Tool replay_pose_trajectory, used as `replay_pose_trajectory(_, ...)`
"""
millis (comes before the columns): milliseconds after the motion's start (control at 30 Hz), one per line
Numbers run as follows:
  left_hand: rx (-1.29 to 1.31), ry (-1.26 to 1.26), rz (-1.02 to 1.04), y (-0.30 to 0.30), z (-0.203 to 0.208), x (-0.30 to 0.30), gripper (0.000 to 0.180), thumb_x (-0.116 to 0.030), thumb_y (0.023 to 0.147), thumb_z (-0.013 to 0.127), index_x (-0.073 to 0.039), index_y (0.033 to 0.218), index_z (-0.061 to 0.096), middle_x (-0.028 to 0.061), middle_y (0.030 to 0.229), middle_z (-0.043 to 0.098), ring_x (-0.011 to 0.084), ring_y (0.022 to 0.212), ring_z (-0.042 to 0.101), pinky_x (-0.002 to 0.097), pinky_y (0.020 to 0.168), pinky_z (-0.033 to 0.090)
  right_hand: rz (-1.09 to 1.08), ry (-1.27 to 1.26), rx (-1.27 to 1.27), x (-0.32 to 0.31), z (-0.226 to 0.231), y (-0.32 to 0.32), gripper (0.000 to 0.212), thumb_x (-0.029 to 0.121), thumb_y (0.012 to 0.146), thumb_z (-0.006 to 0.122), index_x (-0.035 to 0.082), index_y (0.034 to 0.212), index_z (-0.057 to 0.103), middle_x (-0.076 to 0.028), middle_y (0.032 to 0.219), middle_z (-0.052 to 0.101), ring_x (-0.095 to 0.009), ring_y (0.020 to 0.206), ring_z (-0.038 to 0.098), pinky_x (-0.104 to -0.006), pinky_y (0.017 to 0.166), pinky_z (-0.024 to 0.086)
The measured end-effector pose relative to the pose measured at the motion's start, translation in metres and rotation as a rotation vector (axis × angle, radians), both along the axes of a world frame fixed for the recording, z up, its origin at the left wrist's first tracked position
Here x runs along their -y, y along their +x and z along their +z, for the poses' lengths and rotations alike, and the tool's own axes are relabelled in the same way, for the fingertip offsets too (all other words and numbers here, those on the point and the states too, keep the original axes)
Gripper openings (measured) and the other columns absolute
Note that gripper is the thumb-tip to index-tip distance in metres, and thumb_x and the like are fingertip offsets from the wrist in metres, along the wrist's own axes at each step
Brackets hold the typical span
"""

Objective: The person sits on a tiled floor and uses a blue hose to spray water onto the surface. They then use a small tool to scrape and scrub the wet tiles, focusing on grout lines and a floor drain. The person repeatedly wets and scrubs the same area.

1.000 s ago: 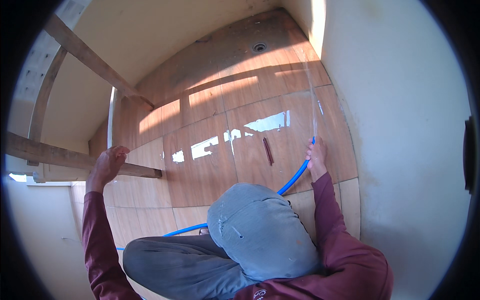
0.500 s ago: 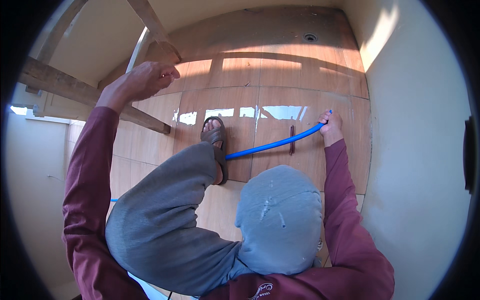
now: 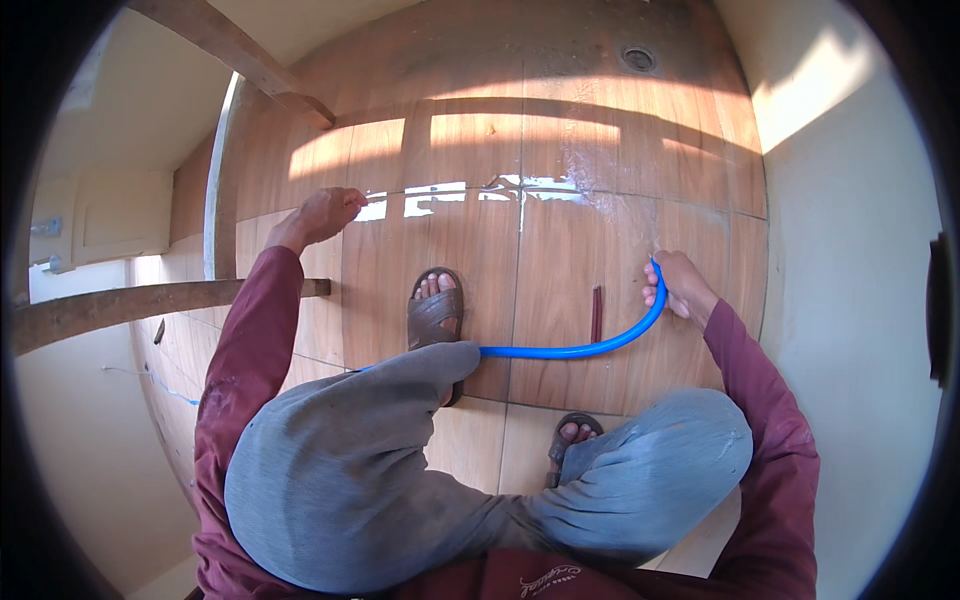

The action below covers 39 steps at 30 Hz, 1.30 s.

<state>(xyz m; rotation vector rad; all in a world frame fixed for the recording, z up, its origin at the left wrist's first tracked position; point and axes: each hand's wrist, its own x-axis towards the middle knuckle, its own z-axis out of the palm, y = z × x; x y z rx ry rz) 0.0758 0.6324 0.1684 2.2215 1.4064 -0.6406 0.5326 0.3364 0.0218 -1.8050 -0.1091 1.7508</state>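
Note:
My right hand (image 3: 687, 284) is wrapped round a blue hose (image 3: 570, 352) close to its end, which points away from me. Water sprays from that end onto the wood-look tile floor (image 3: 440, 232). From my grip the hose bends down and left, then passes behind my left knee. Out ahead on the left, my left hand (image 3: 325, 214) hangs over the floor with curled fingers pressed together. What it holds, if anything, cannot be made out. Just left of the right hand lies a thin reddish-brown stick-like thing (image 3: 597, 315) on the tiles.
A round floor drain (image 3: 637, 59) sits at the far right. Wooden bars (image 3: 130, 312) of a frame stand at the left, near my left arm. A pale wall (image 3: 850, 210) rises on the right. My sandalled foot (image 3: 435, 300) is planted mid-floor.
My left hand has moved right and lower in view. The right hand still grips the hose, now bent more sharply, and water now sprays from its end. My right knee has swung right, uncovering the right foot.

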Motion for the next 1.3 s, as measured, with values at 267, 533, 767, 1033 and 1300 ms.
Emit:
replay_pose_trajectory(267,0.122,-0.150,0.112,-0.079,-0.088,0.097,0.040,-0.025,0.104,0.053,-0.003,0.136,0.063,0.0168,0.133,0.068,0.0295,0.118,0.067,0.0377,0.102,0.052,0.744,-0.084,-0.071,-0.080,0.024,-0.019,0.030,0.025,0.103,0.045,0.001,0.088,0.055,-0.011,0.073,0.061,-0.028,0.061,0.069,-0.0402,0.053,0.061)
replay_pose_trajectory(533,0.010,-0.054,0.240,-0.093,-0.085,0.148,0.045,-0.028,0.106,0.048,0.000,0.141,0.055,0.0205,0.140,0.058,0.0337,0.126,0.057,0.0414,0.108,0.043,0.419,0.276,-0.166,-0.064,-0.072,-0.176,0.036,0.031,0.104,0.044,0.005,0.083,0.057,-0.009,0.069,0.060,-0.022,0.054,0.062,-0.0371,0.046,0.051)
replay_pose_trajectory(767,0.187,0.248,0.268,-0.089,-0.136,0.105,0.050,-0.031,0.108,0.044,0.002,0.145,0.048,0.0237,0.146,0.050,0.0374,0.133,0.048,0.0446,0.113,0.036,0.217,0.538,0.115,-0.099,-0.070,-0.247,0.043,0.040,0.108,0.043,0.009,0.080,0.054,-0.003,0.064,0.052,-0.015,0.048,0.051,-0.0340,0.043,0.040)
replay_pose_trajectory(1033,0.422,0.415,0.226,-0.051,-0.199,0.039,0.056,-0.034,0.110,0.039,0.004,0.150,0.040,0.0273,0.153,0.040,0.0416,0.142,0.037,0.0483,0.119,0.027,-0.127,0.580,0.291,-0.118,-0.104,-0.270,0.043,0.037,0.109,0.041,0.007,0.083,0.058,-0.008,0.069,0.056,-0.021,0.057,0.056,-0.0385,0.051,0.045)
replay_pose_trajectory(1300,0.485,0.536,0.257,-0.050,-0.211,-0.011,0.062,-0.037,0.112,0.034,0.007,0.155,0.032,0.0310,0.160,0.031,0.0458,0.150,0.026,0.0519,0.125,0.018,0.418,0.674,0.643,-0.139,-0.076,-0.255,0.039,0.027,0.106,0.044,-0.005,0.097,0.064,-0.030,0.099,0.067,-0.044,0.095,0.065,-0.0544,0.084,0.049)
